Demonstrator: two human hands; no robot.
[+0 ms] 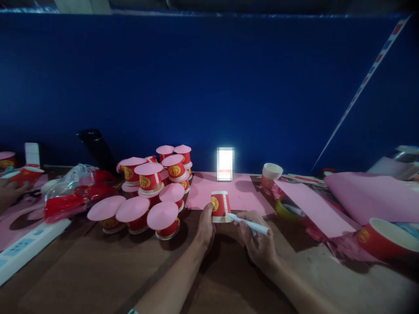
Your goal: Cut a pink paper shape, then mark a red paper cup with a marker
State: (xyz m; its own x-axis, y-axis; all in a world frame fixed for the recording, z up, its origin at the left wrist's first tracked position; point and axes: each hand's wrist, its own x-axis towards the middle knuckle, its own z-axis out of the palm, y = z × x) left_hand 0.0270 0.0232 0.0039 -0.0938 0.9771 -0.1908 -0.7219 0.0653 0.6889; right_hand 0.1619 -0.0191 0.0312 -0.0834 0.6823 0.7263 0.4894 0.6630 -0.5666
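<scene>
My left hand (206, 226) is closed around the left side of a red paper cup (221, 206) with a gold emblem and a white strip bearing small marks. The cup is held over the brown table, its white rim facing down. In my right hand (258, 242) is a white marker pen (250, 223), gripped between thumb and fingers. The pen's tip meets or nearly meets the lower part of the white strip; I cannot tell if it touches. Behind the cup lie pink paper sheets (242, 192).
Several red cups with pink cone tops (163, 215) are stacked at left. A power strip (31, 248), plastic-wrapped red items (75, 196) and another person's hand (13, 192) are farther left. A lit phone (225, 163) stands behind. Right are a tape roll (288, 209) and a large red paper bowl (386, 240).
</scene>
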